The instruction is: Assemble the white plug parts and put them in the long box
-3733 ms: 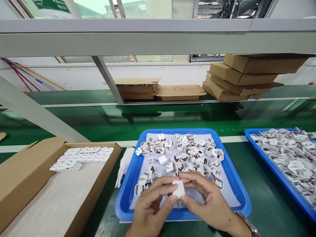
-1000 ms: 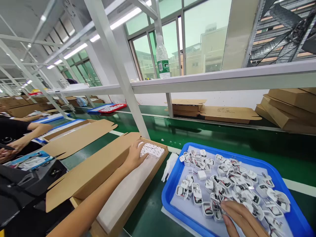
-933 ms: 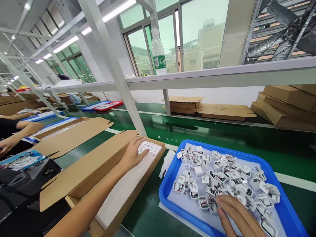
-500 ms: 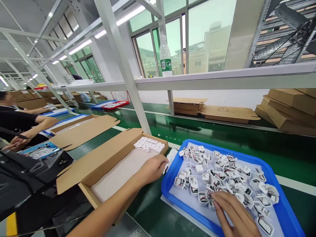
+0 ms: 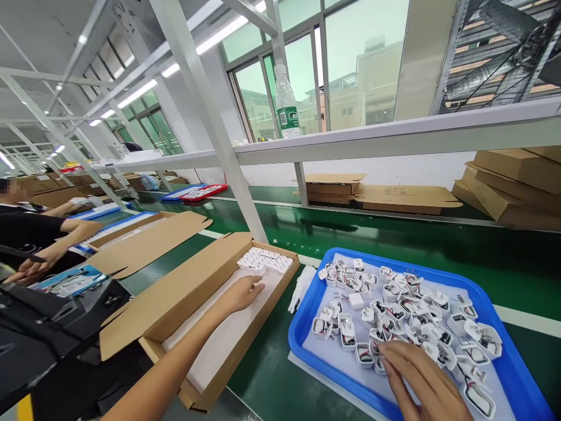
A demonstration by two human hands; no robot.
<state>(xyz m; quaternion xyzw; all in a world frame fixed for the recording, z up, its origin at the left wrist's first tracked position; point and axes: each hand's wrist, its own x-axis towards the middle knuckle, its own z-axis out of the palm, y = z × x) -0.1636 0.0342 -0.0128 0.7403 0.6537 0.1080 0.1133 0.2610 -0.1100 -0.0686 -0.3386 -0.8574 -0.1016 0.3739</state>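
My left hand (image 5: 242, 293) is over the open cardboard box (image 5: 258, 327), its fingers bent and closed. Whatever they may hold is too small to make out. Beyond its fingertips, rows of small white pieces (image 5: 265, 260) fill the box's far end; white lining covers the rest. At lower right, my right hand (image 5: 423, 374) reaches over a blue tray (image 5: 302, 345). Its fingertips pinch the edge of a white charger housing (image 5: 378, 361). Many similar open housings (image 5: 405, 307), with red and black wires and plug parts inside, crowd the tray.
A white glove (image 5: 301, 287) lies between box and tray. A slanting metal post (image 5: 245, 199) rises behind the box, joining a shelf with a plastic bottle (image 5: 287, 108). Folded cartons (image 5: 403, 197) lie at the back. A co-worker's arm (image 5: 65, 234) shows at far left.
My left hand has moved left from beside the glove to over the box, uncovering the glove. The right hand stays at nearly the same place in the tray. The view has tilted slightly.
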